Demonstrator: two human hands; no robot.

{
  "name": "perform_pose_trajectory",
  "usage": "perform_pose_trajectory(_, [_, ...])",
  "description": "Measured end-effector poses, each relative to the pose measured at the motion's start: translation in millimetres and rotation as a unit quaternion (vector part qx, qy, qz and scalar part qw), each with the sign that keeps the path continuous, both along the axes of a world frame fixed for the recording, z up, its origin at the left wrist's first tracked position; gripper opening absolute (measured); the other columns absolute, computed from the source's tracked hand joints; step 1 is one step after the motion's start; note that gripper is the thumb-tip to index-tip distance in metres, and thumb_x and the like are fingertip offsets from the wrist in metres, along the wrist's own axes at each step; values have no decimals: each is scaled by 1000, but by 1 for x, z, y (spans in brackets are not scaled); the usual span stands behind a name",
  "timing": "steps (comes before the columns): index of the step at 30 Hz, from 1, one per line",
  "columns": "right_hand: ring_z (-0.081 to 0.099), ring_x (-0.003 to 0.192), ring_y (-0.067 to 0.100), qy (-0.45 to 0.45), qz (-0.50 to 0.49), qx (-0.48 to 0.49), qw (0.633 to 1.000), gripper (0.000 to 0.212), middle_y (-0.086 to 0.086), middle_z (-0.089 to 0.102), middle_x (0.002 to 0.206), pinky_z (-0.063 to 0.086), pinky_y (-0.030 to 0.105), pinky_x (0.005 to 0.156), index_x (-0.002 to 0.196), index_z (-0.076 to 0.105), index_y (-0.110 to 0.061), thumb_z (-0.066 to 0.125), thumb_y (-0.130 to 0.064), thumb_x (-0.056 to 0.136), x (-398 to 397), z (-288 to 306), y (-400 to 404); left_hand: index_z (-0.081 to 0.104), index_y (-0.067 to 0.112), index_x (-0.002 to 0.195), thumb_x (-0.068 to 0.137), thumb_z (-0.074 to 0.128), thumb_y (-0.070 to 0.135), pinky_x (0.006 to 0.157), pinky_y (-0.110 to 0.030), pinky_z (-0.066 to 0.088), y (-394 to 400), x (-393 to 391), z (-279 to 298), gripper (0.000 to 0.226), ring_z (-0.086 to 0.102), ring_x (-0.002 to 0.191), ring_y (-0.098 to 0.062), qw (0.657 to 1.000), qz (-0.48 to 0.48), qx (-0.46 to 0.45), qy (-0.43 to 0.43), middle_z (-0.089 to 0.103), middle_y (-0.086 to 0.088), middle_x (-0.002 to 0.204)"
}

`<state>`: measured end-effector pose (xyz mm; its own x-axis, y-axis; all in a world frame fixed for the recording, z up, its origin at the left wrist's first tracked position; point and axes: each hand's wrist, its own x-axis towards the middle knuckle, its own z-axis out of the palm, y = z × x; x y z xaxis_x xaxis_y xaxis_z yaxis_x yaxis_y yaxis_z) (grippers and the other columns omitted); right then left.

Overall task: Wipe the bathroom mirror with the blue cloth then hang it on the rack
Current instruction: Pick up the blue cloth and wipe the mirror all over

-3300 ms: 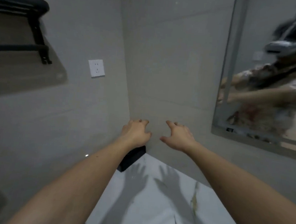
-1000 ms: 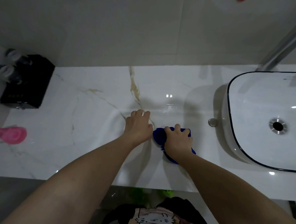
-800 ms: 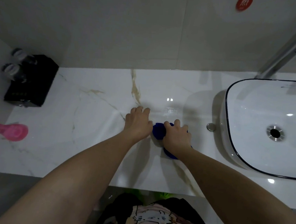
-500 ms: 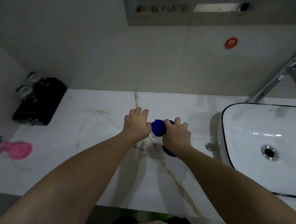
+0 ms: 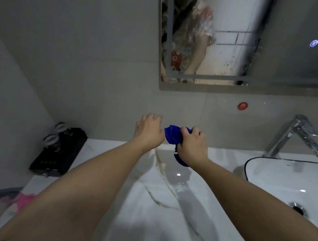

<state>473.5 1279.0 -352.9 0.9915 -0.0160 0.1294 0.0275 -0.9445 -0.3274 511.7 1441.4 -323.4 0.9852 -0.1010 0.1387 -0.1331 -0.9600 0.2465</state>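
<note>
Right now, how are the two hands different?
The right hand grips the blue cloth with curled fingers, while the left hand holds nothing that I can see. The left hand's fingers look relaxed and reach a bit farther toward the wall; the right hand is bunched round the cloth. Both are bare, raised above the counter, side by side below the mirror.

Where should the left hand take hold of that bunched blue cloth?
Probably the free upper-left fold of the crumpled blue cloth, coming from the left: it juts out beside the left hand, while the right hand grips the rest.
</note>
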Motion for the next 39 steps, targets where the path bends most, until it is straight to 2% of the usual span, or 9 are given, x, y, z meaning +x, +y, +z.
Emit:
perform_pose_trajectory(6, [43,115,34,-72,-10,13,997,30,11,47,125,47,40,82,124,50,-16,58,-21,96,26,41,20,46,17,144,95,50,32,104,-45,38,24,25,38,52,39,134,-31,998,2,-8,-58,46,-9,146])
perform_pose_trajectory(10, [43,115,35,-133,-22,46,990,34,13,48,125,41,39,80,125,52,-16,60,-19,92,41,60,27,46,17,145,94,51,31,107,-46,38,31,39,60,53,40,135,-31,996,-9,-16,-91,47,-10,147])
perform_pose_trajectory(14, [43,118,33,-180,-29,57,982,38,12,49,130,48,42,85,129,52,-18,62,-18,92,51,69,31,47,16,145,95,52,33,111,-47,37,31,53,75,53,37,139,-32,993,-9,-29,-111,42,-14,153])
perform_pose_trajectory(20, [46,117,34,-248,-39,67,966,45,17,52,133,48,44,89,133,57,-13,67,-12,90,66,75,33,49,16,143,94,54,29,112,-46,34,31,74,86,51,36,140,-31,987,-10,-52,-150,42,-13,154])
perform_pose_trajectory(26, [52,112,43,-322,-27,71,944,47,24,57,125,50,50,84,126,64,-6,77,-5,80,92,85,34,42,15,149,90,56,20,117,-46,30,35,94,92,61,30,145,-31,978,-10,-66,-197,37,-14,158])
perform_pose_trajectory(34, [58,105,48,-400,-4,40,916,46,26,60,116,52,56,82,118,69,-3,85,-6,75,148,91,39,51,14,142,89,60,17,115,-48,33,43,123,95,54,36,142,-32,958,-4,-69,-279,42,-13,153])
perform_pose_trajectory(37, [54,112,46,-432,-13,23,901,48,26,62,119,53,58,84,117,71,-4,87,-5,72,172,85,41,53,15,141,88,62,17,115,-50,33,45,135,94,54,35,143,-33,951,-7,-58,-302,42,-13,154])
perform_pose_trajectory(39, [46,121,42,-460,-22,-2,888,52,26,62,127,51,59,92,123,71,-8,86,-8,73,187,75,41,51,16,143,88,62,19,116,-52,30,46,144,92,56,32,145,-34,947,-5,-43,-318,39,-13,156])
